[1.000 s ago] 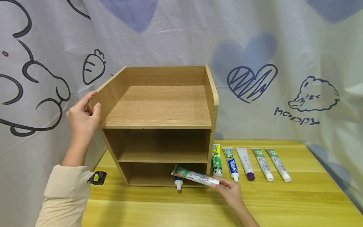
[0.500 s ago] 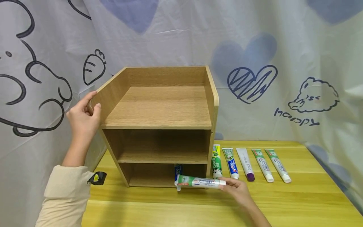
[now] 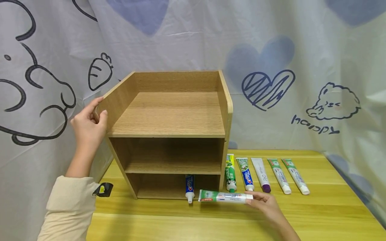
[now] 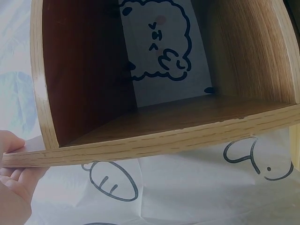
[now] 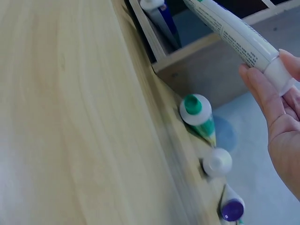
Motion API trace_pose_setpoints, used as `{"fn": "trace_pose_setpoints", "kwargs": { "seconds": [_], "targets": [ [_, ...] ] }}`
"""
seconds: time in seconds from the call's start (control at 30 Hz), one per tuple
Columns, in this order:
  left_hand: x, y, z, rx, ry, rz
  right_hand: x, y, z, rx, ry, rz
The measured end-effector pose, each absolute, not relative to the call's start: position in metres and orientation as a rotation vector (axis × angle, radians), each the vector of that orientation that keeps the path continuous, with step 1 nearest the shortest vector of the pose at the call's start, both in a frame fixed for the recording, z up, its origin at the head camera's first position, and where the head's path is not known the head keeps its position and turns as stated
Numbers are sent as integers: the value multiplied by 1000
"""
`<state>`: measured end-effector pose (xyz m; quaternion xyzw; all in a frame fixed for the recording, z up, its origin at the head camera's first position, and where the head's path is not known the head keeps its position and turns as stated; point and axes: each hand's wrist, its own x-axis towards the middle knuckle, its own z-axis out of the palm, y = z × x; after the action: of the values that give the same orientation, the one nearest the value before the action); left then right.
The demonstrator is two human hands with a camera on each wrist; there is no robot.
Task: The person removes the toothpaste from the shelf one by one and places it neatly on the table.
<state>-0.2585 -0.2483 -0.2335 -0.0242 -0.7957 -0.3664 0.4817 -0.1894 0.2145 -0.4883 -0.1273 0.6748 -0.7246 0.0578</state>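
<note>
My left hand (image 3: pixel 89 124) grips the upper left side panel of a wooden shelf unit (image 3: pixel 169 135), thumb on one face and fingers on the other; the left wrist view shows the same hold at the panel edge (image 4: pixel 93 147). In my right hand (image 3: pixel 263 204) is a green and white toothpaste tube (image 3: pixel 224 196), pinched at its white cap end and lying level in front of the unit's lower right corner. In the right wrist view, thumb and fingers close round the cap of this tube (image 5: pixel 239 35). A blue toothpaste tube (image 3: pixel 189 187) lies in the bottom compartment, its white cap jutting out.
Right of the unit, several toothpaste tubes lie in a row on the wooden table (image 3: pixel 325 214): a green Darlie tube (image 3: pixel 231 172), a blue and green Crest tube (image 3: pixel 245 172), a purple-capped tube (image 3: pixel 261 174) and green and white ones (image 3: pixel 279 175). A patterned curtain (image 3: pixel 193 36) hangs behind.
My right hand has drawn the green and white tube rightward, out from the bottom compartment's front, and it has turned level. The blue tube is uncovered. My left hand has stayed put.
</note>
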Motion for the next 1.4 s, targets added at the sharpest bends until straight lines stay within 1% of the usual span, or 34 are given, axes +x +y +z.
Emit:
{"fn": "trace_pose_setpoints", "kwargs": {
  "seconds": [0.27,0.53,0.73,1.23,1.4],
  "targets": [
    [-256,-248,-233,-53,-1938,-903,-185,237,-485,-354,2077,-2169],
    [-257,-248,-232,-56,-1939,-898,-182,256,-484,-452,2010,-2208],
    [-257,-247,-232,-73,-1935,-895,-176,271,-483,-463,1982,-2249],
    [-257,-248,-233,-80,-1927,-909,-160,313,-489,-306,1937,-2268],
    [-258,-248,-233,-76,-1934,-896,-155,319,-486,-141,2029,-2237]
  ]
}}
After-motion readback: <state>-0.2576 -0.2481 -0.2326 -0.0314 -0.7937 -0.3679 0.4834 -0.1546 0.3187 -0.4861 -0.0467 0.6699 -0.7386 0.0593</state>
